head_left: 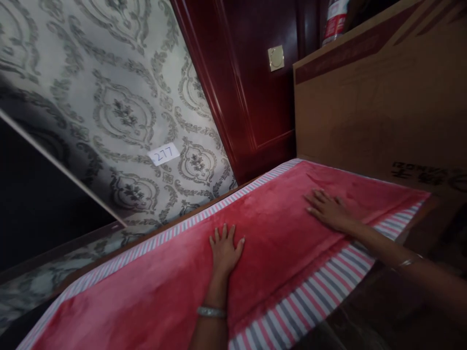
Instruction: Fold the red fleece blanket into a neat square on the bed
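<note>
A plush red cloth (270, 243) lies spread out on top of a white cloth with pink and grey stripes (310, 301), whose edges show along both long sides. Flat on the middle of the red cloth rests my left hand (225, 249), its fingers spread and a bracelet on the wrist. Farther right, my right hand (328, 209) also presses flat on the red cloth with its fingers apart. Faint creases run through the cloth near the right hand and along its near edge. Neither hand grips anything.
A large cardboard box (365, 107) stands at the right, with a red-labelled bottle (335, 22) at its top edge. Dark red wood panelling (251, 87) and patterned wallpaper (124, 112) rise behind. A paper marked 277 (164, 153) is on the wallpaper. A dark panel (44, 194) stands left.
</note>
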A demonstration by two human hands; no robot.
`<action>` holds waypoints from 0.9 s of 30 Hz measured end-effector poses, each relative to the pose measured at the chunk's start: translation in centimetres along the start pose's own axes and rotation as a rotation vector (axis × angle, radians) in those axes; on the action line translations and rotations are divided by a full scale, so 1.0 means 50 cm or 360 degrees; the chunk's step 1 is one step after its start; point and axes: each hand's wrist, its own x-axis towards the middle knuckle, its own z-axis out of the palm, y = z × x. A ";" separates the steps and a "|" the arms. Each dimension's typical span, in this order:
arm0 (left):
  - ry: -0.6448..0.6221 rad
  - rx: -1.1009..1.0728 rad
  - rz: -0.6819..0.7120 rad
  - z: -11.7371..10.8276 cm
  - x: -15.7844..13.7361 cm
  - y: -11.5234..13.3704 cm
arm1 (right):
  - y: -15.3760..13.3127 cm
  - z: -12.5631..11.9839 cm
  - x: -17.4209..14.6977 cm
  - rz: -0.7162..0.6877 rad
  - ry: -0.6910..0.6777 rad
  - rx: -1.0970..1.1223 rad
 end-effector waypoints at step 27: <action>-0.0128 -0.0212 0.0096 -0.021 -0.031 -0.005 | -0.021 0.045 -0.030 -0.0091 0.0043 0.0008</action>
